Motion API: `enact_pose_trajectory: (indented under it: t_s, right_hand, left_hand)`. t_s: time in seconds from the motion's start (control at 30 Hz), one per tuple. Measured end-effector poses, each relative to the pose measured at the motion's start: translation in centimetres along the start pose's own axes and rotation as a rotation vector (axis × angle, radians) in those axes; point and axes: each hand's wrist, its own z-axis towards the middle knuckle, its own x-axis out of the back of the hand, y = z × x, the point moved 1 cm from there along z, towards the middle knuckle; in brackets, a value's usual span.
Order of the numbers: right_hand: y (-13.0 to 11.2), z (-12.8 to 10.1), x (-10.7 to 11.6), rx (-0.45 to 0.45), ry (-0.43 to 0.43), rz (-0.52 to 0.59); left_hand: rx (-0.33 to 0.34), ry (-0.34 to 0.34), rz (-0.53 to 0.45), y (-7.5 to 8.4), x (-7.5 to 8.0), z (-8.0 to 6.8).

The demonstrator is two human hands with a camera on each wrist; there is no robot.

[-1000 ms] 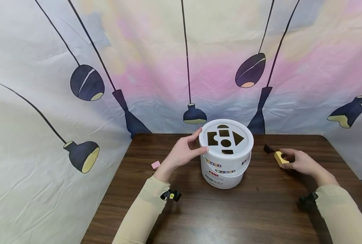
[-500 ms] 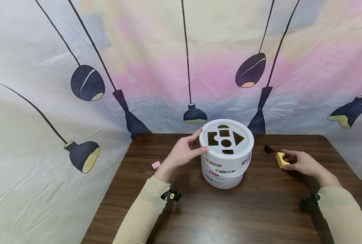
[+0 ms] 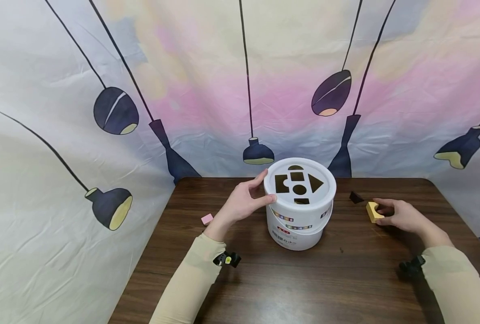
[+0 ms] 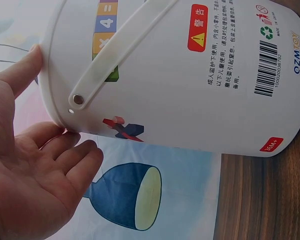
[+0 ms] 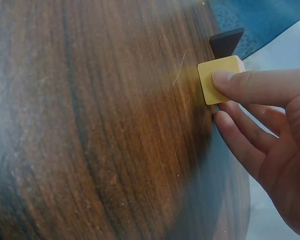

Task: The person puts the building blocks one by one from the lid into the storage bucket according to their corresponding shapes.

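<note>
A white bucket (image 3: 300,225) stands at the table's middle; its lid (image 3: 325,177) has several shaped holes. My left hand (image 3: 245,200) rests against the lid's left rim, thumb and forefinger touching it. In the left wrist view that hand (image 4: 30,175) lies flat beside the bucket (image 4: 190,75), thumb on the rim, fingers loose. To the right, my right hand (image 3: 401,216) holds a yellow block (image 3: 371,211) on the table. In the right wrist view, a finger of the right hand (image 5: 270,130) lies over the yellow block (image 5: 215,82) and the others curl beside it.
A dark block (image 3: 355,197) lies just beyond the yellow one, and the right wrist view shows the dark block (image 5: 226,42) too. A pink block (image 3: 206,219) sits near the left edge of the brown wooden table (image 3: 304,283). A printed cloth backdrop (image 3: 183,90) hangs behind.
My right hand and the yellow block have shifted very slightly to the right. The left hand and the bucket have not moved.
</note>
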Motion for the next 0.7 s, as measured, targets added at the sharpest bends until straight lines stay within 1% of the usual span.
enact_pose_trajectory:
  t_s: [0.27,0.43,0.7]
  right_hand:
    - [0.12,-0.15,0.01,-0.003,0.023,-0.011]
    - [0.09,-0.49,-0.16,-0.020,0.054,-0.016]
    - [-0.07,-0.94,-0.35,-0.025,0.106,-0.048]
  left_hand:
    - [0.009,0.003,0.002,0.06,0.01,0.00]
    - [0.007,0.004,-0.006,0.06,-0.03,-0.06]
    - [-0.007,-0.002,-0.032,0.02,-0.12,0.00]
